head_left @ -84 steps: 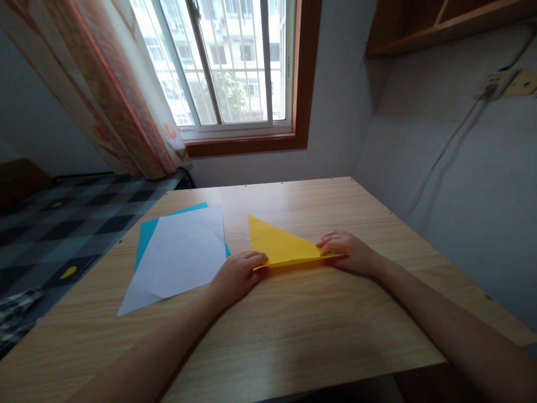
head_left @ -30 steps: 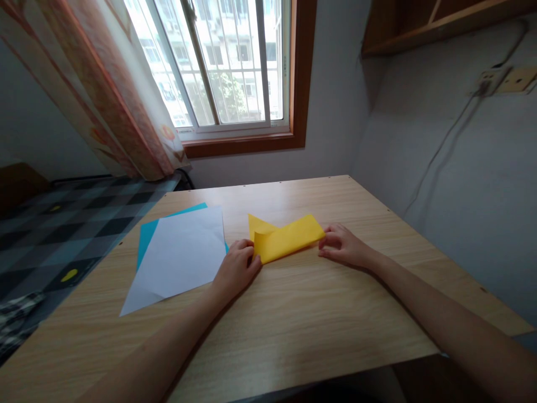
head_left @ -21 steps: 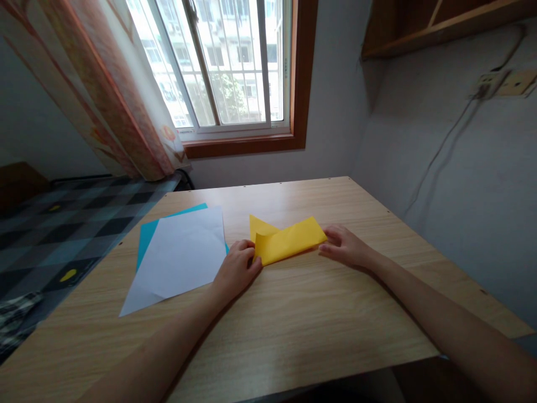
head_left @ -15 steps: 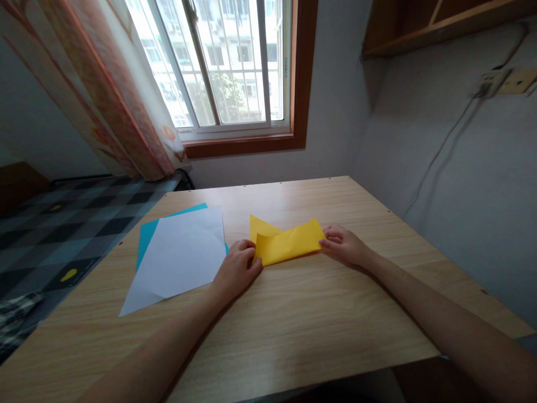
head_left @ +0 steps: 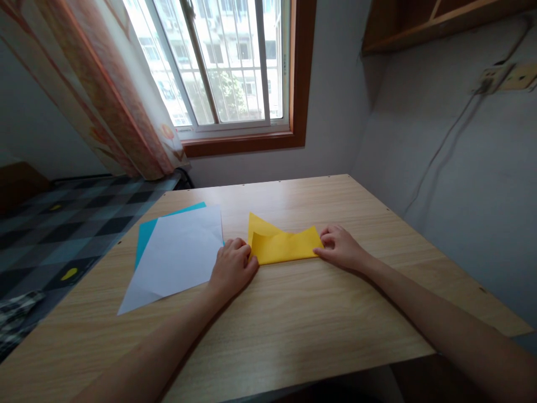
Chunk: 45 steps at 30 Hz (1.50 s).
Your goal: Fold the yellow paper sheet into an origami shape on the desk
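A folded yellow paper (head_left: 283, 244) lies flat on the wooden table (head_left: 293, 319), its right point folded over to the left. My left hand (head_left: 231, 268) rests curled at the paper's left end, fingertips pinching that corner. My right hand (head_left: 342, 248) sits at the paper's right fold, fingers bent and pressing its edge. To the left lie a white sheet (head_left: 180, 254) and, under it, a teal sheet (head_left: 146, 238).
A window (head_left: 222, 61) with a wooden frame and a patterned curtain (head_left: 104, 84) are behind the table. A checked bedspread (head_left: 54, 224) lies to the left. A wall with a socket (head_left: 499, 78) and cable runs along the right, with a wooden shelf (head_left: 423, 22) above.
The yellow triangle's right point was folded over to the left. The raised flap has since come down flat, and my right hand has moved left to the new fold.
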Each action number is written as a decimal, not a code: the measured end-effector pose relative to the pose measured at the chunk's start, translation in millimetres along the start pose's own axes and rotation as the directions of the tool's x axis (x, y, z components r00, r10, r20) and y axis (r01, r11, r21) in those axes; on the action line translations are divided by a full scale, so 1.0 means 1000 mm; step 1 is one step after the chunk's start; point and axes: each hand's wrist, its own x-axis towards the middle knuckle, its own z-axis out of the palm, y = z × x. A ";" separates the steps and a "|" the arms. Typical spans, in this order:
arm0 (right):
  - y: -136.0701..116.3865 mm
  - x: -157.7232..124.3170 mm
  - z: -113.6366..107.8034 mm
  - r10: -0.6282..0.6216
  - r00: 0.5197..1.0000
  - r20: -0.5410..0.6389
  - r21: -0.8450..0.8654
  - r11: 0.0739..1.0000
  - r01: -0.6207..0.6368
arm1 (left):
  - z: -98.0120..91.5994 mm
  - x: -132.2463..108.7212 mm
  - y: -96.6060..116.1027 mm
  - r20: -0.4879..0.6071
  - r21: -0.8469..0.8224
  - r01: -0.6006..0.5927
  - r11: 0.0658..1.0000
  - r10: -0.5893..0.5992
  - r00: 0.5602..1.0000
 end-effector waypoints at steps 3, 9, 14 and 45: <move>-0.003 -0.002 0.000 0.032 0.999 0.018 -0.027 0.999 -0.031 | -0.001 -0.001 0.002 0.027 0.056 0.033 0.998 -0.035 0.999; -0.011 -0.007 -0.002 0.040 0.999 0.023 -0.063 0.997 -0.039 | 0.002 -0.007 0.004 -0.128 0.093 -0.018 0.996 0.030 0.991; -0.016 -0.008 -0.003 0.003 1.000 0.009 -0.098 0.995 -0.002 | -0.003 -0.011 0.010 0.107 -0.047 -0.542 0.839 0.543 0.833; -0.023 -0.014 -0.009 -0.064 0.996 0.055 -0.114 0.991 0.070 | -0.001 -0.008 0.027 0.243 -0.068 -0.506 0.860 0.506 0.828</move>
